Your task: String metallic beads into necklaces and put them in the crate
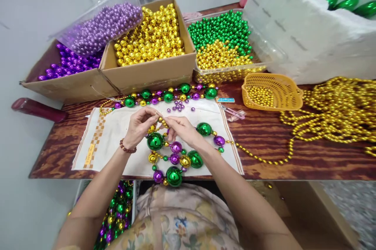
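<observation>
Both hands meet over a white cloth (117, 140) on the table. My left hand (142, 123), a brown bead bracelet at its wrist, pinches small gold beads at one end of a bead strand (174, 175). From the right, my right hand (181, 128) grips the same gold beads with thumb and fingers together. Large green, purple and gold beads of that strand lie looped on the cloth below my hands. It runs on rightward past a big green bead (203, 129). Just beyond my fingers lie several loose small purple beads (178, 106).
Behind the cloth stand a cardboard box (149, 70) of gold and purple beads and a clear tub (232, 71) of green and gold ones. A yellow basket (286, 101), piled gold bead chains (337, 113) and small scissors (235, 112) lie rightward. A finished-looking strand (168, 96) lies behind.
</observation>
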